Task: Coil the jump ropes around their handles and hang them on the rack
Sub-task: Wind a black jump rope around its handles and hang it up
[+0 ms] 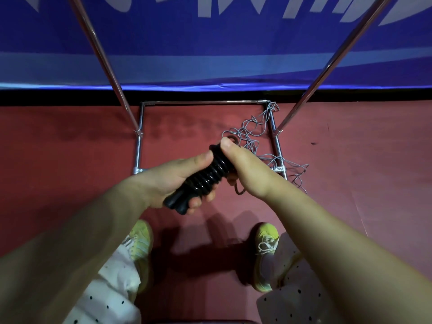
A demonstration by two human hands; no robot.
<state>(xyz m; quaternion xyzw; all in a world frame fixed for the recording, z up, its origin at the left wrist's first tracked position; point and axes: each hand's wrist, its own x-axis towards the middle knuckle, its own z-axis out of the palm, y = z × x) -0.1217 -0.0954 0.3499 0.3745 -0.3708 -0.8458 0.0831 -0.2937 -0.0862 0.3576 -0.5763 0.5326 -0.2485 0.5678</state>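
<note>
A black jump rope (205,176) is wound in tight coils around its two black handles, which lie side by side. My left hand (173,181) grips the lower end of the handles from the left, thumb along the coils. My right hand (243,169) grips the upper end of the bundle, thumb on the handle tops; a short loop of rope hangs below its palm. Below both hands stands the metal rack (201,103), its square base on the red floor and two slanted poles rising to either side. A tangled grey jump rope (257,139) lies over the base's right side.
A blue banner (210,54) runs along the wall behind the rack. My two feet in yellow-green shoes (266,251) stand on the red floor just in front of the rack base. The left pole (105,64) and right pole (332,64) flank my hands.
</note>
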